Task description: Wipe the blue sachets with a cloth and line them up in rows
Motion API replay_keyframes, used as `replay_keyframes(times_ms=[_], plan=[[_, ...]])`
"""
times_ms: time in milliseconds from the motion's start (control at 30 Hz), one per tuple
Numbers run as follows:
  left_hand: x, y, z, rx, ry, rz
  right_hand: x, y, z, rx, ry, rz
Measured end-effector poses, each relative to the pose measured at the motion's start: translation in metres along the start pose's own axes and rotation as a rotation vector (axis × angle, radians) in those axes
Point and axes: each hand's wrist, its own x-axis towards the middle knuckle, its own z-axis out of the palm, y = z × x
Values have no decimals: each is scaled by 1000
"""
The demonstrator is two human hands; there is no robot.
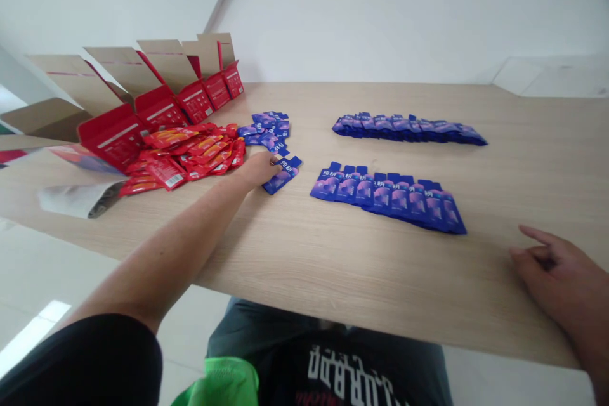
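Observation:
My left hand (259, 170) reaches across the table and pinches a blue sachet (282, 176) by its edge. Just behind it lies a small loose pile of blue sachets (269, 127). To the right, a front row of overlapping blue sachets (387, 195) is fanned out with the printed faces up. A second overlapping row of blue sachets (404, 129) lies farther back. My right hand (554, 266) rests near the table's right side, holding nothing, index finger stretched out and the other fingers loosely bent.
Left of my left hand is a heap of red sachets (190, 155). Behind that, several red boxes (162, 108) stand in a line with raised flaps. A plastic bag (76, 187) lies at the left. The wooden table (304, 260) meets a white wall at the back.

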Motion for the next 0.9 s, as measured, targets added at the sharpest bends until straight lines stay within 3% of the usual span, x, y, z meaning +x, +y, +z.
replay_keyframes(times_ms=[100, 233, 433, 667, 900], plan=[[-5, 15, 12, -159, 11, 26, -4, -10, -7, 19, -66, 46], [-8, 46, 30, -312, -11, 69, -6, -10, -6, 7, -58, 33], [-10, 77, 34, -180, -98, 99, -7, -9, -6, 20, -51, 17], [-11, 83, 23, 89, -72, 133, -8, -10, -6, 26, -52, 30], [-10, 71, 19, 165, -99, 173, -6, -4, -4, 22, -38, 8]])
